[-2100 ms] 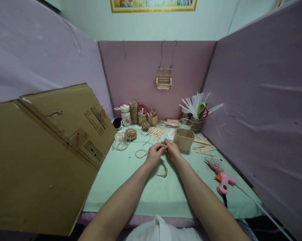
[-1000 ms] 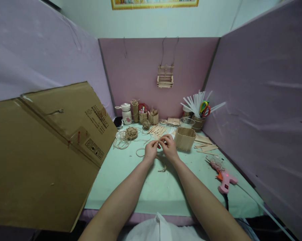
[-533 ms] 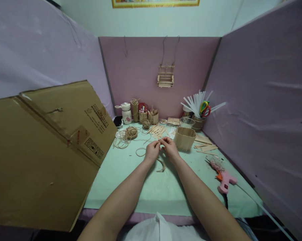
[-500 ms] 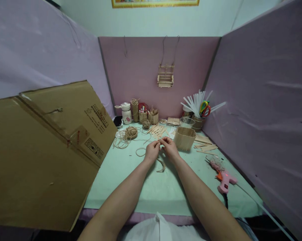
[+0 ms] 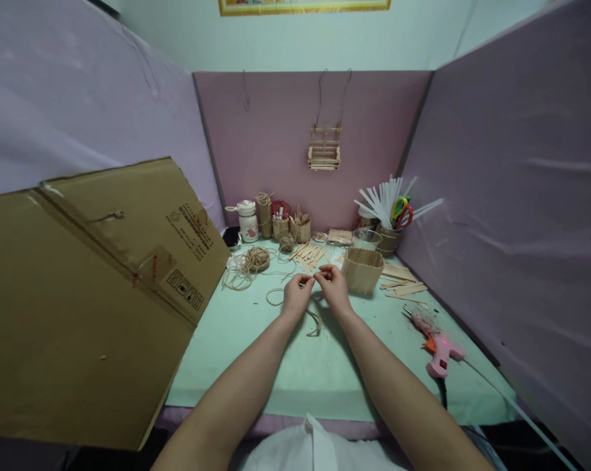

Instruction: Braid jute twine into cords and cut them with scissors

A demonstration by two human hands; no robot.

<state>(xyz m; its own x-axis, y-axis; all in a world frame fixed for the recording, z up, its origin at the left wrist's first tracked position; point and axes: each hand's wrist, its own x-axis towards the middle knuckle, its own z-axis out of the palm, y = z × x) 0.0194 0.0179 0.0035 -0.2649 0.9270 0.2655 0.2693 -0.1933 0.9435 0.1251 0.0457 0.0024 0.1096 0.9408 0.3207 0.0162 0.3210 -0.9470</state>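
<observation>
My left hand (image 5: 296,292) and my right hand (image 5: 333,287) meet over the middle of the green table (image 5: 256,353), fingertips pinched together on a strand of jute twine (image 5: 316,322). The twine's loose end hangs down and curls on the table between my wrists. A loop of the same twine (image 5: 274,298) lies just left of my left hand. A small box made of wooden sticks (image 5: 362,269) stands right beside my right hand.
A big cardboard sheet (image 5: 89,294) leans over the left side. A twine ball (image 5: 256,259), loose wooden sticks (image 5: 309,254), small pots (image 5: 280,226) and a cup holding glue sticks and scissors (image 5: 386,237) crowd the back. A pink glue gun (image 5: 439,352) lies at right.
Both hands have lifted slightly and moved a little away from me, still pinching the twine. The hanging end has shortened and drawn in towards the hands.
</observation>
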